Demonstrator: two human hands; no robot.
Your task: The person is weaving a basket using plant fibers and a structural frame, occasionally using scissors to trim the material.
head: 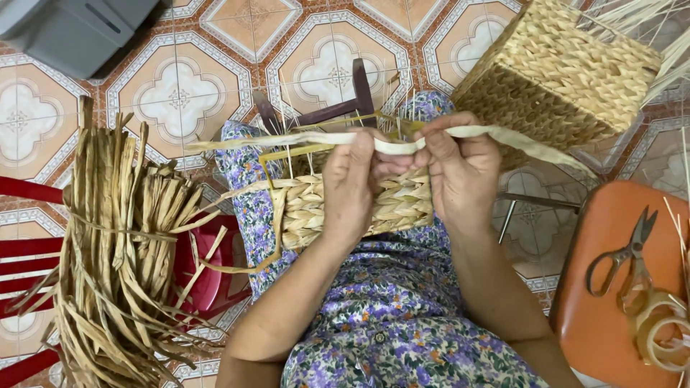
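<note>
While the half-woven basket [352, 205] rests on the lap, left hand [350, 188] and right hand [460, 169] each close on one pale fibre strand [392, 145], seemingly light, pliable, tear-prone, and best gripped near the weave.

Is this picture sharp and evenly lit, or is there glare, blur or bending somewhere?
Head view: soft, even light, only faint shadows; the left hand, right hand and woven basket piece look sharp; slight sheen on the tape roll beside the scissors; floor tiles bow a little toward the edges.
</note>
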